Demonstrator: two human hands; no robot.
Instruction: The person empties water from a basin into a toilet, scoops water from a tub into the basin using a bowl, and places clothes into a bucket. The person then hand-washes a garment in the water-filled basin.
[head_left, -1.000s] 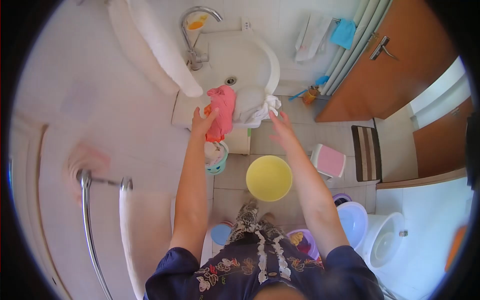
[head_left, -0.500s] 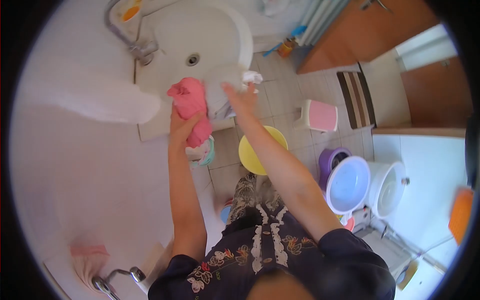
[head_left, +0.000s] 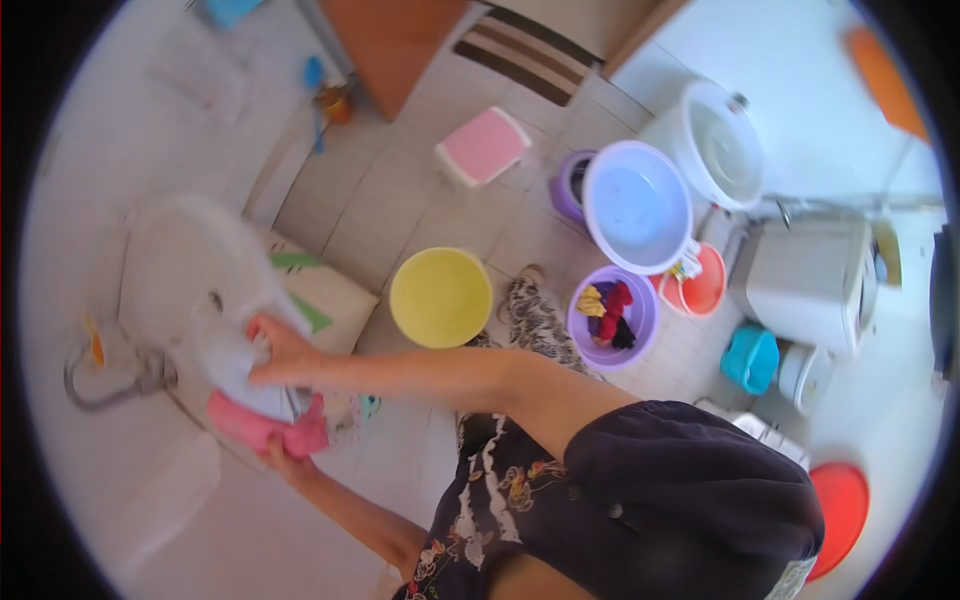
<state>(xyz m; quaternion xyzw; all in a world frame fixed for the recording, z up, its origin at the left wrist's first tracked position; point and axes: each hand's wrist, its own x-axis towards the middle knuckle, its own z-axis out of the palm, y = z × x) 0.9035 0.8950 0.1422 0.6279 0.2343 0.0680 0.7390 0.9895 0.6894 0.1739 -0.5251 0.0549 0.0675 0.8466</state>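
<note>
At the front edge of the white washbasin (head_left: pixel 150 265), my left hand (head_left: pixel 287 458) is closed round a bunched pink cloth (head_left: pixel 245 422). Just above it, my right hand (head_left: pixel 283 355) has its fingers curled on a pale, whitish cloth-like thing (head_left: pixel 235 365), which is blurred and lies against the pink cloth. Its exact kind is hard to make out. Beside the basin, a curved metal tap (head_left: pixel 150 375) rises from the rim.
A yellow basin (head_left: pixel 440 297) stands on the tiles near my feet. Right of it are a purple basin (head_left: pixel 645 335) with coloured clothes, a pale blue-white basin (head_left: pixel 637 205) and a red bucket (head_left: pixel 705 280). A pink-topped stool (head_left: pixel 487 147) stands farther off.
The view has swung to the right, so the washbasin now lies at the left and more basins show. Both hands stay at the basin with the pink cloth and the whitish thing.
</note>
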